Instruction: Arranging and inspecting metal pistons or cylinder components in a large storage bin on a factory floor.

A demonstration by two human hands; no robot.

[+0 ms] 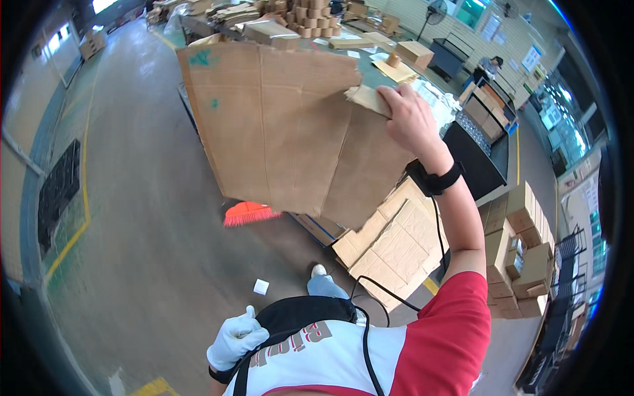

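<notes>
A large brown cardboard sheet (290, 125) hangs upright in front of me, creased and ragged along its lower right edge. At its upper right, my right hand (413, 115), bare with a black wristband, is closed on a torn, folded flap of the sheet. My left hand (238, 336) wears a white glove and stays low beside a black bag (307, 313) at my waist. Its fingers are curled with the thumb up; whether anything is inside them is hidden. Below the sheet's lower edge shows an orange-red broom head (247, 213).
Behind the sheet, a worktable (380, 76) bears stacked cardboard tubes (314, 18) and a box (414, 54). Flattened cardboard (399, 247) leans below right. Boxes (528, 231) are piled at right. A white scrap (261, 286) lies on the floor. A person (487, 68) is far right.
</notes>
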